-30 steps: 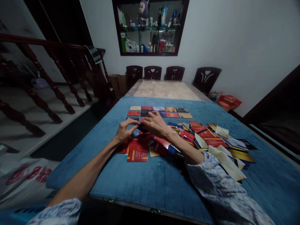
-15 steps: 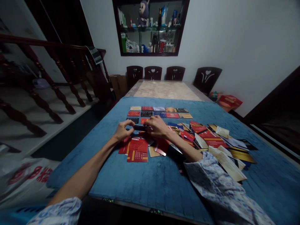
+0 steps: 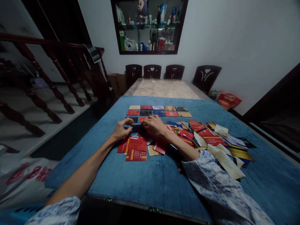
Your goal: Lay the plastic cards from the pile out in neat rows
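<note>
Blue tablecloth [image 3: 117,178], dim room. Left hand [image 3: 120,130] and right hand [image 3: 156,126] each pinch one end of a dark card [image 3: 137,127]. Risk: right sleeve [image 3: 217,187] could drag the loose pile [image 3: 211,137].

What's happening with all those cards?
A person at a table holds one dark card between the left hand and the right hand, low over some red cards. Just beyond the hands, more cards lie in neat rows. A big messy pile spreads out to the right on the blue cloth.
</note>
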{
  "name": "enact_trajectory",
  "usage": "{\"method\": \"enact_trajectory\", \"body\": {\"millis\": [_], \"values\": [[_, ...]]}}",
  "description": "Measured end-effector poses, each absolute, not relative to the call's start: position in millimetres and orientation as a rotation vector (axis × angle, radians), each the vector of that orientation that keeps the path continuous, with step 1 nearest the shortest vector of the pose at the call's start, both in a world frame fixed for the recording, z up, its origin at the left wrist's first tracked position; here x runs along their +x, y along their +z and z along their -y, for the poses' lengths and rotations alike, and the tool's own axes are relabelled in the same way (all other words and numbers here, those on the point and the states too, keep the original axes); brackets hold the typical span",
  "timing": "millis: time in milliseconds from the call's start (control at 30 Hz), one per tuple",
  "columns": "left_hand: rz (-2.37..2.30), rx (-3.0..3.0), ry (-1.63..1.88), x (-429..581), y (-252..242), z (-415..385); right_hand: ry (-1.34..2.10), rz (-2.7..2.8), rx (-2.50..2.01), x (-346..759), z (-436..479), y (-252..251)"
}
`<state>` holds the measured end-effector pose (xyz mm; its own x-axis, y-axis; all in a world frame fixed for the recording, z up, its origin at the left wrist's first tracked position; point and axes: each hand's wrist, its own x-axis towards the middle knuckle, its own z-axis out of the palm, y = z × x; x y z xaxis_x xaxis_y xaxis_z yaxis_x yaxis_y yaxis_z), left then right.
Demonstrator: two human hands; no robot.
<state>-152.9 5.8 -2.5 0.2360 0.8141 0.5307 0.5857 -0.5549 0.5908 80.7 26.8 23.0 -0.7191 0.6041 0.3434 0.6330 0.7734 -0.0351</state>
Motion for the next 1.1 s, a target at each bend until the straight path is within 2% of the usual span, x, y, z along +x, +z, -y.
{"method": "enact_trajectory", "body": {"millis": [600,1100], "values": [[-1.375,2.363,1.065,-151.7,-13.1,-7.4,-0.172,2.544,-1.159,77.0,-23.6,12.0],[-1.457,2.354,1.115,-150.5,-16.5,-12.6,-0.173,2.585,-1.188,79.1,-26.9,15.5]]}}
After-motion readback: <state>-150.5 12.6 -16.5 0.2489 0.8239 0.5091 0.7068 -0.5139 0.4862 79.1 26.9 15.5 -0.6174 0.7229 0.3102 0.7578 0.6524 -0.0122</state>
